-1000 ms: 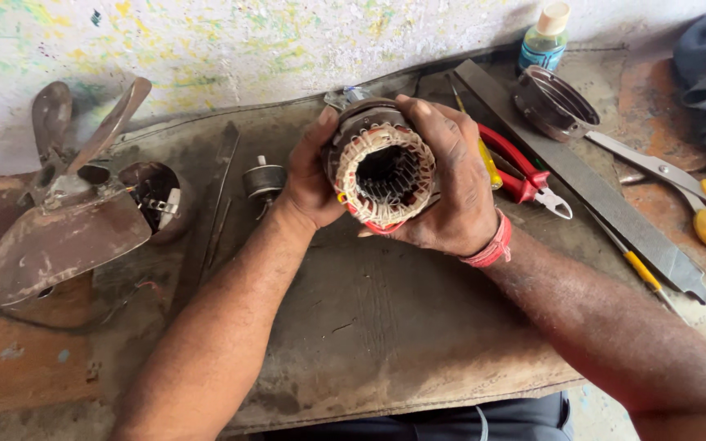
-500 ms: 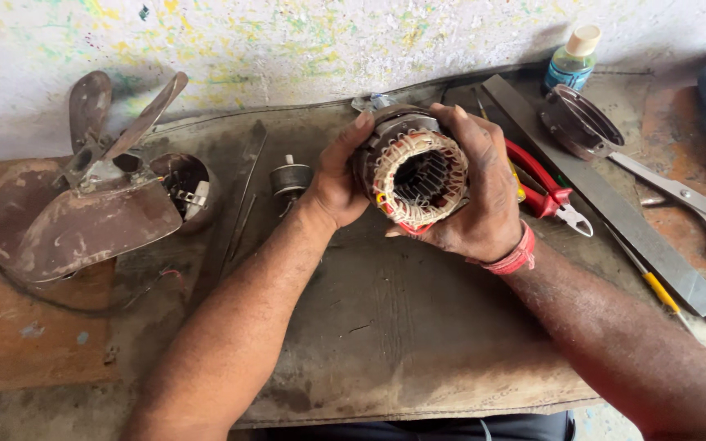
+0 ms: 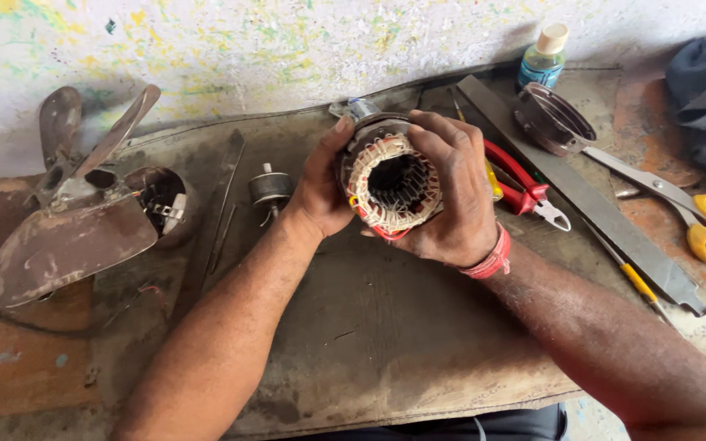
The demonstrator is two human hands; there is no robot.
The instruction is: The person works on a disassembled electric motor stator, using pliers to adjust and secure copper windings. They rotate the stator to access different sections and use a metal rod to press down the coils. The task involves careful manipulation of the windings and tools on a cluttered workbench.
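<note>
Stator (image 3: 392, 184) — pale windings (red leads), dark hollow core.

Near the person, the worktop (image 3: 386, 343) lies open between the two forearms. To the left, the fan blades (image 3: 59, 220) and a small rotor (image 3: 271, 188) crowd the way. To the right, red pliers (image 3: 525, 184), a long flat file (image 3: 590, 204), a metal cap (image 3: 553, 118) and yellow scissors (image 3: 700, 220) block passage; a bottle (image 3: 543, 57) stands far right by the wall.
</note>
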